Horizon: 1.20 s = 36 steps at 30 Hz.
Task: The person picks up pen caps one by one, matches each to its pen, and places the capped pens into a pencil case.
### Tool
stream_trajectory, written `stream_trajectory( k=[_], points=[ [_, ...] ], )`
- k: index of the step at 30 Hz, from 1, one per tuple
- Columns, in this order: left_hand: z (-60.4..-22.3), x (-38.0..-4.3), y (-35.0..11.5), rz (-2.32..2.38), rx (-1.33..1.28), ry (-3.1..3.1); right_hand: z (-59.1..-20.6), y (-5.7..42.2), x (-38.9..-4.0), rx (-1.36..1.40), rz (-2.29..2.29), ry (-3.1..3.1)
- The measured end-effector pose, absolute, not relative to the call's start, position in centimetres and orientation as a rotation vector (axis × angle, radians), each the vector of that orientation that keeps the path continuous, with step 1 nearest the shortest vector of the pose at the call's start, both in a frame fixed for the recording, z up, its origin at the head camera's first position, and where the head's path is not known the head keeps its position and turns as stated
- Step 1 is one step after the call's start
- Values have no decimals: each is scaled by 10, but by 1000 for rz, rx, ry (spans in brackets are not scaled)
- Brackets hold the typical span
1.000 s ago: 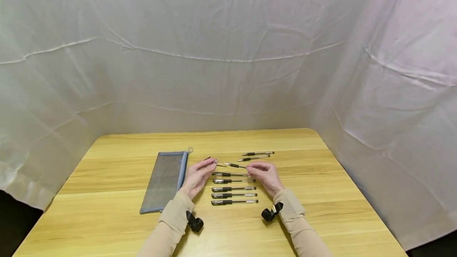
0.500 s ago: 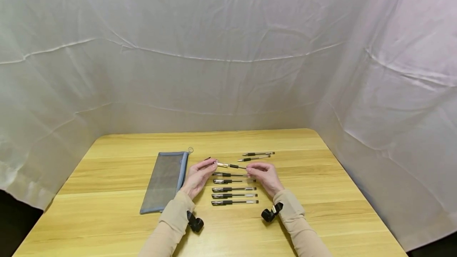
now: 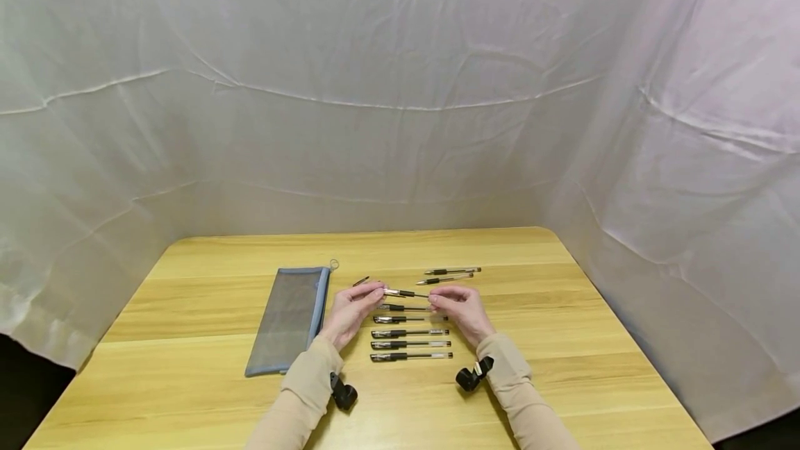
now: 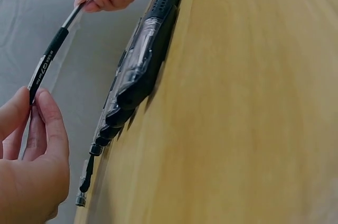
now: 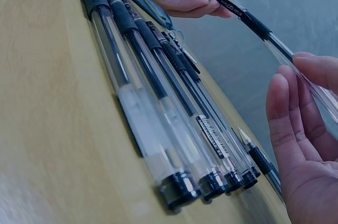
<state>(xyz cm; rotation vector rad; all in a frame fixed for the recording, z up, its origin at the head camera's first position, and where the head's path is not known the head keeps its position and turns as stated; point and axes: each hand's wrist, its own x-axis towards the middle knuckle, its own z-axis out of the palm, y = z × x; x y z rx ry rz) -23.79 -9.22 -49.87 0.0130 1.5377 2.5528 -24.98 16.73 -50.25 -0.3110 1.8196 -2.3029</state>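
Above the table a black-and-clear gel pen is held level between both hands. My left hand pinches its capped end; the cap sits over the tip against the black rubber grip. My right hand pinches the clear barrel near its back end, as the right wrist view shows. Below, several capped pens lie in a row, caps to the left. Two uncapped pens lie farther back, tips to the left. Just beyond my left fingers is a small dark pen cap.
A blue-edged mesh zip pouch lies flat left of the left hand, with a ring at its far corner. Pale fabric sheeting hangs behind and beside the wooden table.
The pen's bare tip has gone into the clear cap in my left hand, and the cap now reaches the grip. My left hand has shifted slightly right, showing more of the loose cap behind it.
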Motion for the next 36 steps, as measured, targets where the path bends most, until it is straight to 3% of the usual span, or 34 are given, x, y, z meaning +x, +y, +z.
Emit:
stream_trajectory(
  k=[36],
  points=[
    [-497, -237, -91, 2355, 180, 1960, -500, 169, -251, -324, -2291, 1797]
  ],
)
